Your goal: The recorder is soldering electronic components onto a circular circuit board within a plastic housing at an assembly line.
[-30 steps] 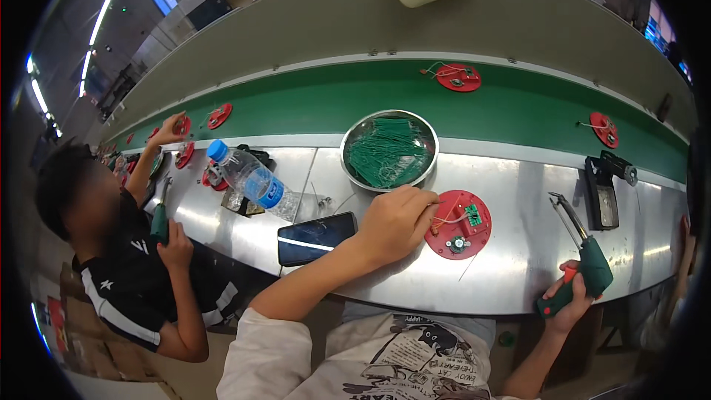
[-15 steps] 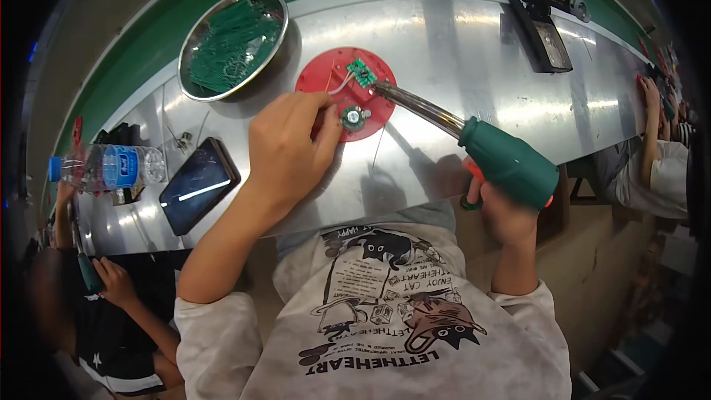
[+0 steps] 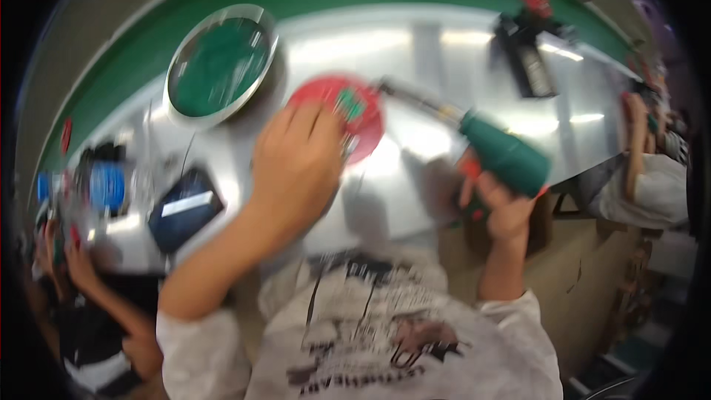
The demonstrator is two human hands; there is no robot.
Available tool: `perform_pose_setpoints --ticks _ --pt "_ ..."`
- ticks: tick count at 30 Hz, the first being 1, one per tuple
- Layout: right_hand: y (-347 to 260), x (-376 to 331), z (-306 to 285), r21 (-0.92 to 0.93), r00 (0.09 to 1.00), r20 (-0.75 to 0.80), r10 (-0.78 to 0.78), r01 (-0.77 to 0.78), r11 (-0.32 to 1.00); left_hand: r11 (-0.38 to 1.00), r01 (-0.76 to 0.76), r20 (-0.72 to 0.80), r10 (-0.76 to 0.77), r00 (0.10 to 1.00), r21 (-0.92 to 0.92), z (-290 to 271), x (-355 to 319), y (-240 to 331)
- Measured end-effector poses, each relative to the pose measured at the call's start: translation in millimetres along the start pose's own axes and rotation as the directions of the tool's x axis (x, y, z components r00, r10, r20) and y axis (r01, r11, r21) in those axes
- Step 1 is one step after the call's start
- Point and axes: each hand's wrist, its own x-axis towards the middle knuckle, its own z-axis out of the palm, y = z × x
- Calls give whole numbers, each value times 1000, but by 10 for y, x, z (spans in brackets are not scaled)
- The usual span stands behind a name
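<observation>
A red round disc (image 3: 372,124) lies on the metal bench with a small green circuit board (image 3: 350,104) on it. My left hand (image 3: 300,159) covers the disc's left and lower part, fingers bent and close together. Whatever lies under the fingertips is hidden and blurred. Held by its green handle in my right hand (image 3: 506,207) is a soldering gun (image 3: 507,154) with red parts by the fingers. Its dark tip points left and appears just off the disc's upper right edge, beside the circuit board.
A steel bowl (image 3: 172,107) of green pieces stands at the back left. Nearer are a dark phone (image 3: 185,211) and a water bottle (image 3: 107,185). A black holder (image 3: 529,59) sits at the back right. Other people work at both ends of the bench (image 3: 444,67).
The soldering gun's tip has moved off the disc toward the right. My left hand has shifted farther over the disc, hiding the small round part. The whole view has shifted and blurred.
</observation>
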Motion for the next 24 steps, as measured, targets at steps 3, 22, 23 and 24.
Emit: perform_pose_setpoints --ticks 3,22,23,24 --pt "120 188 7 108 988 9 154 -154 982 998 -10 27 11 1000 -66 70 -108 -212" --pt "198 115 32 252 993 118 -29 -1 968 964 184 65 -174 983 -191 -399 -371 -376" --pt "241 109 8 157 987 151 -49 25 987 959 212 18 -213 977 -188 -427 -356 -344" --pt "328 54 -22 194 987 154 -48 17 981 980 98 -60 -110 992 -175 -407 -321 -367"
